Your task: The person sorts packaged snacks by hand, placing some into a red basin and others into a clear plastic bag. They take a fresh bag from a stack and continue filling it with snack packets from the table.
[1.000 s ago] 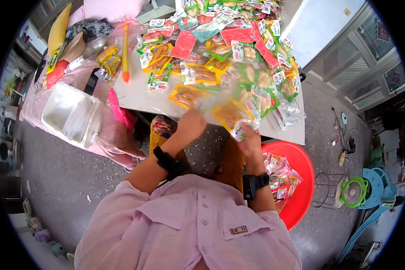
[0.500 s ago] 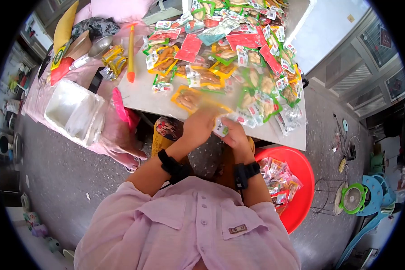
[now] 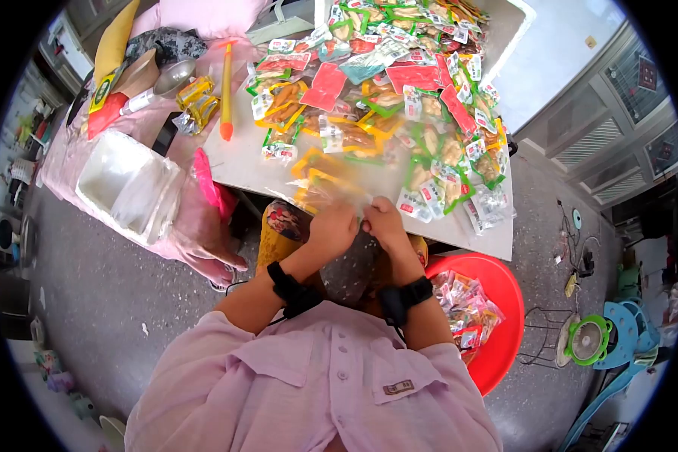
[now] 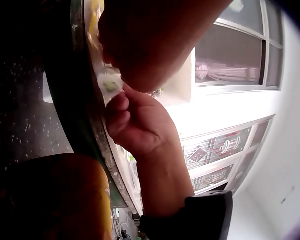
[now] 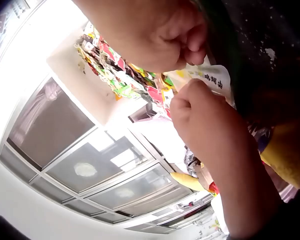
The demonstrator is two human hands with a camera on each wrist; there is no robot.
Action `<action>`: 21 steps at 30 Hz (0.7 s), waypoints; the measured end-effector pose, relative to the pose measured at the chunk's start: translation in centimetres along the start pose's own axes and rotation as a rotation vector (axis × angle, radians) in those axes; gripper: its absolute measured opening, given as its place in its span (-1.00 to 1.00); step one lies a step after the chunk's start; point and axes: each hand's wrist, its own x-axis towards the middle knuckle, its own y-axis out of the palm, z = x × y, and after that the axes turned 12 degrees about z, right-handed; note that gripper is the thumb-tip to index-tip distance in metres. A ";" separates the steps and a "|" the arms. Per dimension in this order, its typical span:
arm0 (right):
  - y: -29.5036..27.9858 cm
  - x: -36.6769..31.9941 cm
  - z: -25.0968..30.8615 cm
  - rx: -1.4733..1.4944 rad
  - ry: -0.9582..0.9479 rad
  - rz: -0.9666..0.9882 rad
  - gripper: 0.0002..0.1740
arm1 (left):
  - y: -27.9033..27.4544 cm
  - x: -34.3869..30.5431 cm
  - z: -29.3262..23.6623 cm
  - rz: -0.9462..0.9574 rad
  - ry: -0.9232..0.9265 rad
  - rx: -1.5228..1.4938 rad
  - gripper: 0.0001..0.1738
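At the table's near edge, my left hand [image 3: 334,228] and right hand [image 3: 385,221] meet at a yellow-edged clear food packet [image 3: 325,191]. The right hand pinches its white labelled end [image 4: 109,85] between thumb and curled fingers, seen in the left wrist view. My left hand [image 5: 205,110] grips the same end close beside it, with the printed label [image 5: 217,79] showing between the hands in the right wrist view. The packet's body is blurred in the head view and overlaps another yellow-edged packet on the table.
Many sealed food packets [image 3: 422,75] are heaped across the back and right of the table [image 3: 256,177]. A red basin [image 3: 508,301] with packets stands on the floor at right. A white foam box [image 3: 105,169] and an orange-tipped yellow stick [image 3: 227,90] are at left.
My right hand has brought the packet leftward from the table's right side to the left hand. Both hands now grip its labelled end, and the right fingers have curled tighter.
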 end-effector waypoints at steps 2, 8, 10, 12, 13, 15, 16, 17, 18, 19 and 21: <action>0.8 0.7 0.3 0.020 0.012 0.035 -0.88 | 0.1 0.0 0.3 0.043 -0.016 0.003 -0.93; 0.5 -0.2 1.0 0.203 0.029 0.023 -0.83 | -1.8 1.4 1.2 0.054 0.043 -0.169 -0.85; -0.2 -0.3 0.1 0.249 0.028 0.008 -0.76 | -2.5 3.3 2.7 -0.075 0.074 -0.240 -0.78; -0.5 -0.5 -0.2 0.280 0.015 -0.014 -0.73 | -2.1 6.7 5.8 -0.311 0.049 -0.156 -0.69; -0.6 -0.6 -0.1 0.289 0.003 -0.028 -0.73 | -1.8 8.4 7.0 -0.454 0.010 -0.055 -0.65; -0.8 -0.8 0.1 0.287 -0.009 -0.046 -0.74 | -2.9 10.3 6.7 -0.345 -0.228 -0.308 -0.63; -0.8 -0.9 0.2 0.276 -0.008 -0.052 -0.75 | -3.3 11.1 6.6 -0.286 -0.346 -0.432 -0.62; -0.8 -1.0 0.3 0.265 -0.007 -0.056 -0.76 | -3.3 11.8 6.9 -0.255 -0.460 -0.571 -0.64; -0.8 -1.0 0.5 0.272 -0.014 -0.065 -0.76 | -3.0 12.4 7.4 -0.221 -0.573 -0.709 -0.66; -0.8 -1.1 0.6 0.278 -0.021 -0.074 -0.77 | -2.6 13.1 8.0 -0.184 -0.686 -0.848 -0.68; -1.0 -1.1 0.5 0.297 -0.046 -0.084 -0.77 | -0.9 14.4 12.2 -0.028 -0.566 -1.126 -0.72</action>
